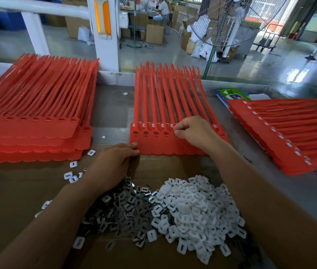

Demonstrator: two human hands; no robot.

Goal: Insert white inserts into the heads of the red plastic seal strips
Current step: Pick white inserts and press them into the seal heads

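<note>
Pinching with curled fingers, right hand (192, 131) grips one head of the red seal strips (170, 98) at frame centre; left hand (113, 164), fingers nearly straight, touches their lower-left corner; white inserts (192, 206) lie piled below.

- Red plastic seal strips (173, 105), centre: smooth, slightly glossy.
- White plastic inserts (194, 206), lower centre: matt.
- Grey metal clips (126, 210): shiny.
- Brown cardboard sheet (17, 191): matt.
</note>
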